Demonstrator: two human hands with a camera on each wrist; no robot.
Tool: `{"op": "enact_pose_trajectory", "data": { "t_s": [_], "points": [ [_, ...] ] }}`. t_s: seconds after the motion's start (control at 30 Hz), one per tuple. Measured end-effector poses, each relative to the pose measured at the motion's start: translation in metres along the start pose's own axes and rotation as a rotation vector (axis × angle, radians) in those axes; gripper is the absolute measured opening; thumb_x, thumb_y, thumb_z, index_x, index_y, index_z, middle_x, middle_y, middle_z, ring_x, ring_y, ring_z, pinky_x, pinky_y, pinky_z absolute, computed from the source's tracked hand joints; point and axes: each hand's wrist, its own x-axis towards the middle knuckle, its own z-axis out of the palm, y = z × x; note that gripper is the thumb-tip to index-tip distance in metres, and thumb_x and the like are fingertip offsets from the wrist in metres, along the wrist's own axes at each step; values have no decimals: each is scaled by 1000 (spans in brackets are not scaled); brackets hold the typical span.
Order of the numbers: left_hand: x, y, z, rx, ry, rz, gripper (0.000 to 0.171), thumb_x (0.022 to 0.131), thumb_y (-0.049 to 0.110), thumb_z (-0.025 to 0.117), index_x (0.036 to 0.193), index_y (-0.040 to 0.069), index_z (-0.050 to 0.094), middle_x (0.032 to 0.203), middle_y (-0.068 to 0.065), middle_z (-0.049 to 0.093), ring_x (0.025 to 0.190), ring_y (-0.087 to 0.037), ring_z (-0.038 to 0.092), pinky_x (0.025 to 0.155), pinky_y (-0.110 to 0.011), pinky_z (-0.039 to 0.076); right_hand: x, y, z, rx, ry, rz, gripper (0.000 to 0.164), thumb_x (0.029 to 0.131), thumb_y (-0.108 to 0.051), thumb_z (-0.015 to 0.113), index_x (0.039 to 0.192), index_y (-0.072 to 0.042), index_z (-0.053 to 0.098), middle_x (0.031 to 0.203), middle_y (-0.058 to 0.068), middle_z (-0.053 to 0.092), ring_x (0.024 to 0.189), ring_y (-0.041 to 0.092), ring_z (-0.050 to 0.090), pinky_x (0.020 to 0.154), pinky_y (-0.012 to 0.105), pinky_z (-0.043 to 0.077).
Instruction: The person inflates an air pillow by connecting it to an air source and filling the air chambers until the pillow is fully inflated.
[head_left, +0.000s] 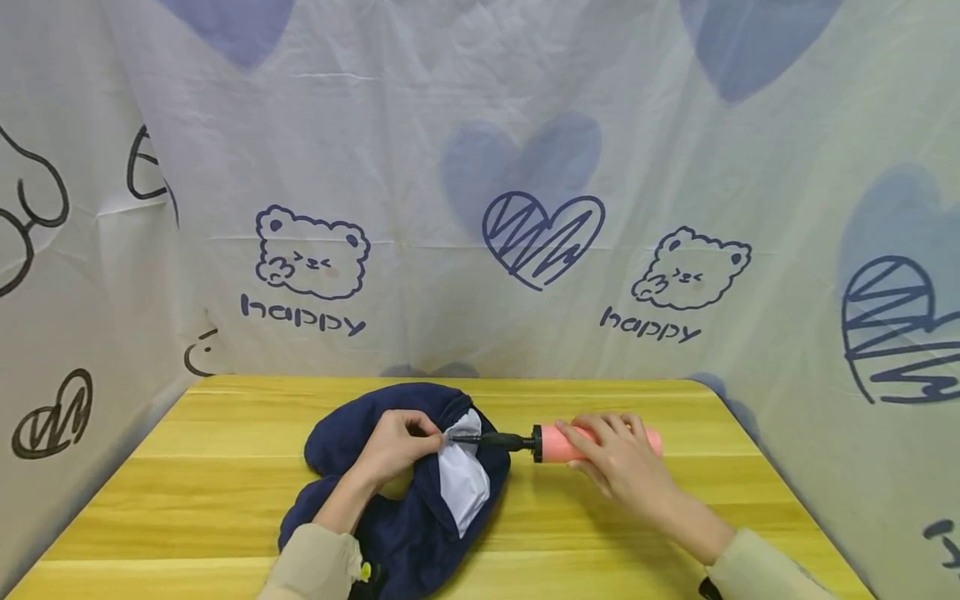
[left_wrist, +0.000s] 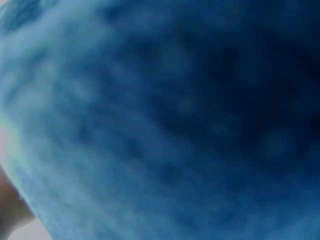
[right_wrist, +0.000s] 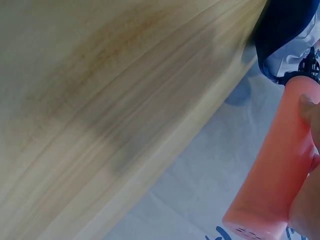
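A navy U-shaped neck pillow [head_left: 345, 429] lies on the table, its cover parted at the right end so a white inner bladder [head_left: 462, 487] shows. My left hand [head_left: 393, 450] pinches the white material at the tip of a black nozzle [head_left: 502, 442]. That nozzle belongs to a pink hand pump [head_left: 557, 444], held roughly level. Around the pump's pink body, my right hand [head_left: 626, 462] keeps its grip; the right wrist view shows the same pump [right_wrist: 275, 165] close up. Blurred blue fabric [left_wrist: 150, 125] fills most of the left wrist view.
The yellow wood-grain table [head_left: 187, 492] reaches back to a pale hanging cloth [head_left: 420, 283] printed with hearts and bears. More cloth hangs along both sides. A small yellow-green piece [head_left: 366, 572] shows beside the left sleeve, near the pillow's lower edge.
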Motion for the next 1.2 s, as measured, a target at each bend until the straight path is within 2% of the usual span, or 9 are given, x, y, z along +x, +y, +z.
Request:
{"op": "enact_pose_trajectory", "data": {
  "t_s": [0.27, 0.4, 0.47, 0.57, 0.73, 0.83, 0.9, 1.2],
  "points": [
    [0, -1, 2, -39, -10, -25, 11, 86, 5, 80, 79, 4, 72, 84, -5, 72, 76, -16, 63, 70, -27, 52, 0, 0, -4, 83, -93, 50, 46, 102, -37, 62, 141, -13, 65, 118, 10, 68, 101, 30, 63, 84, 50, 45],
    [1, -2, 2, -46, -2, -29, 10, 85, 5, 80, 79, 4, 72, 84, -5, 72, 76, -16, 63, 70, -27, 51, 0, 0, -3, 108, -127, 72, 47, 99, -34, 67, 140, -12, 66, 118, 9, 68, 101, 27, 62, 84, 48, 45],
    [1, -2, 3, -48, 5, -33, 10, 84, 5, 80, 79, 4, 72, 83, -5, 72, 77, -16, 63, 70, -26, 51, 0, 0, -2, 114, -132, 76, 47, 100, -35, 66, 140, -12, 65, 119, 9, 68, 101, 28, 62, 85, 48, 45],
    [0, -1, 3, -57, 11, -46, 10, 84, 5, 80, 79, 3, 71, 83, -3, 72, 77, -16, 63, 71, -27, 51, 1, -1, -1, 93, -107, 64, 46, 105, -41, 56, 141, -13, 65, 119, 11, 67, 102, 30, 63, 86, 51, 44],
    [0, 0, 3, -81, 28, -52, 10, 84, 4, 79, 79, 3, 71, 83, -2, 72, 78, -16, 62, 71, -25, 50, 2, -2, 5, 46, 15, 4, 54, 111, -46, 35, 138, -11, 66, 117, 13, 68, 99, 33, 64, 83, 53, 45],
    [0, 0, 2, -93, 20, -45, 11, 84, 3, 79, 78, 3, 71, 83, -4, 71, 78, -16, 62, 70, -25, 50, 3, -2, 9, 20, 87, -30, 53, 112, -44, 34, 137, -10, 66, 115, 14, 68, 95, 33, 63, 81, 53, 45],
    [0, -1, 0, -93, 7, -38, 11, 85, 3, 79, 78, 4, 70, 84, -5, 71, 77, -16, 61, 70, -25, 50, 3, -2, 11, 9, 107, -36, 52, 112, -43, 34, 137, -10, 66, 115, 14, 68, 94, 33, 63, 81, 52, 45],
    [0, 0, -6, -65, -54, -41, 10, 88, 5, 78, 82, 3, 70, 87, -6, 71, 79, -17, 62, 71, -26, 51, 1, -1, 14, 34, 93, -20, 52, 112, -45, 36, 138, -12, 66, 116, 15, 68, 97, 34, 63, 83, 54, 44]
  ]
}}
